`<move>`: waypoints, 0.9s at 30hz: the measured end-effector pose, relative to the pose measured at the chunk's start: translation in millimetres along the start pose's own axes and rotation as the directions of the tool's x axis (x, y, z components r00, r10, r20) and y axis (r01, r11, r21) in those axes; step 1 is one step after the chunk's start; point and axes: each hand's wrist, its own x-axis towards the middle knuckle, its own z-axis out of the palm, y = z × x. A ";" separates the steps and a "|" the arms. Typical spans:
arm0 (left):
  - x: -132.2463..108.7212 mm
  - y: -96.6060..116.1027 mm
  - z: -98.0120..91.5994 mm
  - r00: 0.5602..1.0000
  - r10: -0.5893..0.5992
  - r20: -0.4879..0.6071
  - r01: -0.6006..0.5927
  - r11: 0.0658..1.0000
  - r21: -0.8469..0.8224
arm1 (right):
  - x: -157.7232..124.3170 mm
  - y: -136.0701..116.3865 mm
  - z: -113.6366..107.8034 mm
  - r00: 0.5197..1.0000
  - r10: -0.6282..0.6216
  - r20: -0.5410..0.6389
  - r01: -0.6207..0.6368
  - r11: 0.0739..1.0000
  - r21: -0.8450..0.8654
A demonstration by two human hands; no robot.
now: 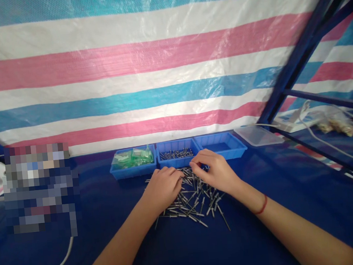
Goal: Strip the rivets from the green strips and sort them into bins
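— How do the fingers of the left hand (pixel 164 187) stand?
— They are bent downward at the pile of metal pins (pixel 184 211). Whether they are clamped on a pin, I cannot tell.
— And the right hand (pixel 216 170)?
— Its thumb and forefinger are close together, over the far right part of the pile. If something is between them, I cannot tell.
— Where exactly lies the pile?
— Under and between both hands, and also on their near side, loose on the blue table (pixel 163 254).
— What stands beyond the hands?
— Beyond the left one, the left box (pixel 135 170) with green packets (pixel 141 156); beyond the gap, the middle box (pixel 179 163) with small metal pieces (pixel 178 153); beyond the right one, the right box (pixel 236 152).
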 end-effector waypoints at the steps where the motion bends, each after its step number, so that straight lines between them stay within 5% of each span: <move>1: -0.4 -1.5 0.1 1.000 -0.002 0.000 0.002 1.000 -0.015 | -0.3 -0.7 -0.4 0.997 -0.026 0.070 0.026 1.000 -0.001; 4: -1.7 -4.8 0.1 1.000 -0.011 0.005 0.011 0.999 -0.030 | -2.1 0.4 0.6 0.955 -0.096 0.281 0.107 0.994 -0.023; 7: -2.8 -5.5 -0.1 1.000 -0.012 0.023 0.012 1.000 -0.016 | -3.9 3.8 3.4 0.924 -0.091 0.372 0.130 0.988 -0.080; 27: -3.5 1.8 4.7 0.999 -0.044 0.019 0.045 0.999 -0.029 | -6.5 1.0 9.8 0.916 0.041 0.400 0.094 0.945 -0.314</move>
